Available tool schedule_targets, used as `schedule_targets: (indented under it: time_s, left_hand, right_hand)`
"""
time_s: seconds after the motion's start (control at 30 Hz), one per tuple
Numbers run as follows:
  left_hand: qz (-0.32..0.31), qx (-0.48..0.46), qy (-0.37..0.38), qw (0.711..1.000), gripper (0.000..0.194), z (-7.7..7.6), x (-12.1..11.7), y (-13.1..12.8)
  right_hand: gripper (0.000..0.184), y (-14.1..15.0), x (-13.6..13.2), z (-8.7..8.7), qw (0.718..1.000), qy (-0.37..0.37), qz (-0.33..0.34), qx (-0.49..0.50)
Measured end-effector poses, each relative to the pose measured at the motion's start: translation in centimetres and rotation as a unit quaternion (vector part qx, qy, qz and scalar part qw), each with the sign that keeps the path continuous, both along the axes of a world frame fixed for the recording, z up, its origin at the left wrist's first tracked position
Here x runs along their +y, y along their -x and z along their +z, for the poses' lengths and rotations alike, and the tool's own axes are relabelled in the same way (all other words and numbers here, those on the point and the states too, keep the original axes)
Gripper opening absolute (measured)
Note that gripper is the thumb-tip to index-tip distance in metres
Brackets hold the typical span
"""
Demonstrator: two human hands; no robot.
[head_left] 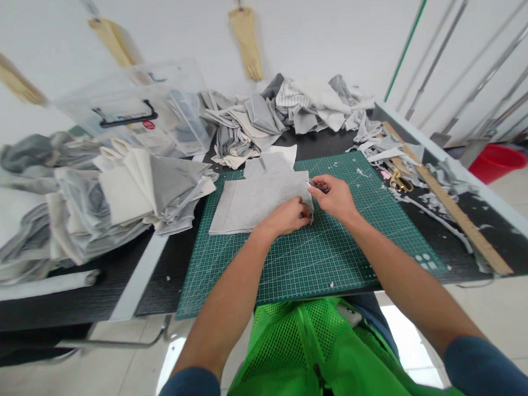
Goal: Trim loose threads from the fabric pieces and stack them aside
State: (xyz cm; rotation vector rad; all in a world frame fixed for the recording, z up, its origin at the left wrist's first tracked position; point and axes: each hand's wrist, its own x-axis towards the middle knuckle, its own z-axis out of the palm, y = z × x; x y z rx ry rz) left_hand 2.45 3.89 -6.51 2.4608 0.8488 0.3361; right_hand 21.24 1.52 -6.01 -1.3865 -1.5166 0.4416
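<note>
A light grey piece of cloth [259, 201] lies flat on the green cutting mat [296, 268]. My left hand [290, 215] is closed on the cloth near its lower right corner, fingers curled over the edge. Just beyond the right edge of the cloth, my right hand [334, 196] grips a small tool [320, 187] with a dark handle and a shiny metal tip pointing at the cloth. My fingers cover most of this tool, so its exact kind is hidden. Another grey and white cloth [270, 162] lies partly beneath the far edge.
Stacks of folded cloth [127, 183] stand left, before a clear plastic box [132, 123]. More crumpled cloth [302, 102] is heaped behind the mat. To the right are gold-handled scissors [399, 181], a wooden ruler [449, 200] and fabric scraps [443, 179]. A red bucket [499, 162] is on the floor.
</note>
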Motion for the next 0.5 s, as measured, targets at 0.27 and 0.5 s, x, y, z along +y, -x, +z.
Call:
schedule_targets:
  time_s: [0.27,0.5]
  left_hand:
    - [0.054,-0.161,0.122,0.978,0.015,0.4,1.2,1.6]
    - [0.069,-0.298,0.296,0.905,0.02,0.7,1.0,1.6]
  right_hand:
    - [0.032,-0.3,-0.2,0.5,0.993,0.006,0.109,0.052]
    - [0.027,0.3,-1.3,1.7,0.978,0.024,0.205,-0.008]
